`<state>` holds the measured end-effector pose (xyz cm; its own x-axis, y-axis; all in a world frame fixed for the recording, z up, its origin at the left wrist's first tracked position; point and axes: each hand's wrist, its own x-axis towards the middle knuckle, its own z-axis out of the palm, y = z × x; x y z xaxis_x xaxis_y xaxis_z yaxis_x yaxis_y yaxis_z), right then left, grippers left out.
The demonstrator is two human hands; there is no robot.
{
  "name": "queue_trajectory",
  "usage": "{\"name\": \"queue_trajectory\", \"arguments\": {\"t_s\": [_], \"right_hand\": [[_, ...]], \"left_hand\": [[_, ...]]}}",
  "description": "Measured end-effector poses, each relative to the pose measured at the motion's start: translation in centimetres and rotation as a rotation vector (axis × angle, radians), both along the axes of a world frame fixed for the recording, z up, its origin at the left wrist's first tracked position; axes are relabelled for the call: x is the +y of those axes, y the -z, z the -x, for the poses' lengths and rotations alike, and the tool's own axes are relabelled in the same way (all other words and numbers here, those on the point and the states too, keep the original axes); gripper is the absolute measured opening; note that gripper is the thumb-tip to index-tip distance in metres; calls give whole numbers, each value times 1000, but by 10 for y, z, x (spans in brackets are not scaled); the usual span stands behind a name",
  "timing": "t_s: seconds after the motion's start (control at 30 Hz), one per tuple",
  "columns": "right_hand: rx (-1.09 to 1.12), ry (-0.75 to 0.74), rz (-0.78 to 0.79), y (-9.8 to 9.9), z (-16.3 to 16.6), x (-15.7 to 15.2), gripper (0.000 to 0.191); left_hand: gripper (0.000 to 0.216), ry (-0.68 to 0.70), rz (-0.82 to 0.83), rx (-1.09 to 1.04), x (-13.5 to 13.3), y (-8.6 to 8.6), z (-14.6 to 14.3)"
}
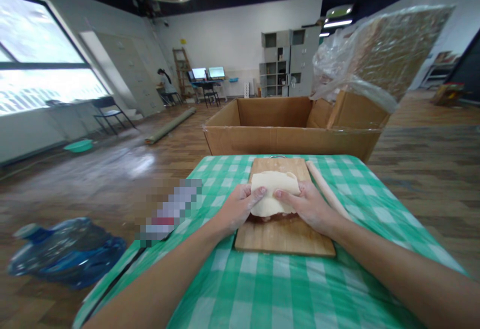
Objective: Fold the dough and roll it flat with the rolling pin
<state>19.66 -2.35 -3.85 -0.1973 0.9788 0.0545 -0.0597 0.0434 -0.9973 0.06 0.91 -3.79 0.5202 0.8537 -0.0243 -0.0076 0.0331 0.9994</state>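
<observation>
A pale, flattened sheet of dough [273, 196] is held up between my two hands over a wooden cutting board [285, 241]. My left hand [242, 204] grips its left edge, thumb on top and fingers underneath. On the right edge, my right hand [307, 204] pinches the sheet in the same way. The fingers under the dough are mostly hidden, with some tips showing below its near edge. A wooden rolling pin [328, 189] lies along the right side of the board.
The table wears a green-and-white checked cloth [262, 294]. A blurred-out flat item [172, 211] lies at its left edge. Beyond stands a large open cardboard box [288, 139]. A blue water bottle [67, 251] rests on the floor at left. A person [168, 86] sits far back.
</observation>
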Motion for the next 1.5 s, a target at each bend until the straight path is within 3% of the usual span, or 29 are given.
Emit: {"name": "queue_trajectory", "arguments": {"t_s": [0.1, 0.23, 0.47, 0.67, 1.0, 1.23, 1.4, 1.5], "right_hand": [[43, 6, 56, -2, 2, -1, 41], [51, 56, 11, -3, 2, 2, 37], [61, 58, 11, 3, 2, 6, 40], [0, 43, -73, 6, -1, 5, 36], [-9, 42, 7, -7, 3, 0, 35], [-44, 26, -53, 6, -1, 5, 35], [-122, 22, -88, 4, -2, 2, 38], [-211, -31, -188, 0, -4, 1, 42]], "left_hand": [[58, 54, 57, -83, 1, -2, 0], [51, 120, 176, -155, 1, -8, 3], [45, 58, 104, -98, 12, 0, 13], [46, 44, 182, -129, 15, 4, 13], [39, -42, -58, -52, 13, -1, 12], [53, 24, 166, -204, 4, -3, 3], [46, 36, 3, -55, 0, 0, 1], [35, -14, -86, 21, -1, -1, 1]]}}
